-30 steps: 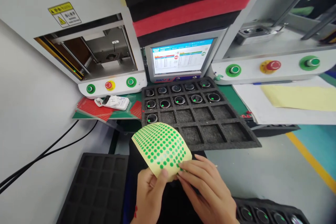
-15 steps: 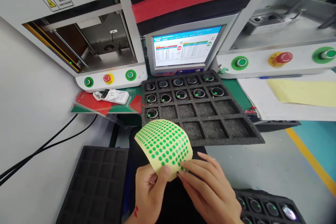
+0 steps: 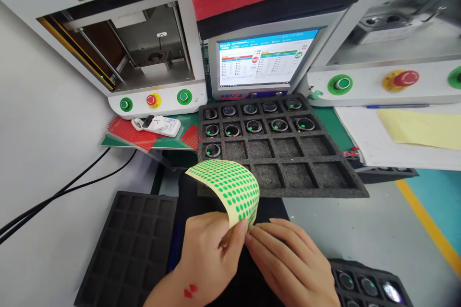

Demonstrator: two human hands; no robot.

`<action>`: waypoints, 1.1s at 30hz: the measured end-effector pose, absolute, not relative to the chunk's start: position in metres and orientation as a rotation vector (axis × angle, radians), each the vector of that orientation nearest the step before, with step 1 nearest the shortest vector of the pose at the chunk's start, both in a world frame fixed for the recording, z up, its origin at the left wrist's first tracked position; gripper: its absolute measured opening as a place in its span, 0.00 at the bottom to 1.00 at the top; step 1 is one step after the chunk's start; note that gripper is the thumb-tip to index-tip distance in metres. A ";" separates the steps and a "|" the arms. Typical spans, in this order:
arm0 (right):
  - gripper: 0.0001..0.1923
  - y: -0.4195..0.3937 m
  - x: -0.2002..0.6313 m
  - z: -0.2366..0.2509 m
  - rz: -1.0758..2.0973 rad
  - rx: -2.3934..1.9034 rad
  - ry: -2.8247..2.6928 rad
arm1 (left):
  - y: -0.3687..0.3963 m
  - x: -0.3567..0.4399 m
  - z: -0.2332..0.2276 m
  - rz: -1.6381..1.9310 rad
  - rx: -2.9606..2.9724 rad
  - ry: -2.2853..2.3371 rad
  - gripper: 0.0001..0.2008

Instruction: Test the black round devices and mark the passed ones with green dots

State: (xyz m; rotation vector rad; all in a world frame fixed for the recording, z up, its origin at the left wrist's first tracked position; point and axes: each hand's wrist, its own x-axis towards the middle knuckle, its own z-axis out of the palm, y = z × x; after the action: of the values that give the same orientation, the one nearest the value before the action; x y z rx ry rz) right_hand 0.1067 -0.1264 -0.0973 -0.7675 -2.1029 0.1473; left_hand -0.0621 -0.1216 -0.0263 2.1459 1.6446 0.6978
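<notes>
Gently bowed, a sheet of green dot stickers (image 3: 236,183) is pinched near its lower edge between the thumb and curled index finger of the left hand (image 3: 207,244). The right hand (image 3: 293,261) lays its fingers close together, tips at that same edge; whether they grip a sticker is hidden. Just beyond sits a black foam tray (image 3: 306,192) holding round dark discs (image 3: 279,125), several green-dotted. Behind it stands a lit monitor (image 3: 268,64), flanked by two white machines.
</notes>
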 end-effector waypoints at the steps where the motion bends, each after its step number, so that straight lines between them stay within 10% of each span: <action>1: 0.11 -0.126 0.108 -0.096 0.145 -0.767 -2.095 | -0.121 -0.061 -0.025 0.691 2.139 1.630 0.20; 20: 0.13 -0.119 0.088 -0.094 0.147 -0.844 -1.874 | -0.109 -0.072 -0.006 0.119 2.227 1.069 0.05; 33: 0.11 -0.127 0.105 -0.064 0.465 -0.991 -1.510 | -0.113 -0.059 -0.026 0.480 1.160 1.262 0.08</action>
State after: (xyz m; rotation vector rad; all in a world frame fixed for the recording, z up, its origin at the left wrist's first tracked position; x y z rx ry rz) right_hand 0.1052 -0.1266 -0.0640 -0.9907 -1.5102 0.4647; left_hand -0.0593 -0.1133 -0.0259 1.1595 1.2618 0.4797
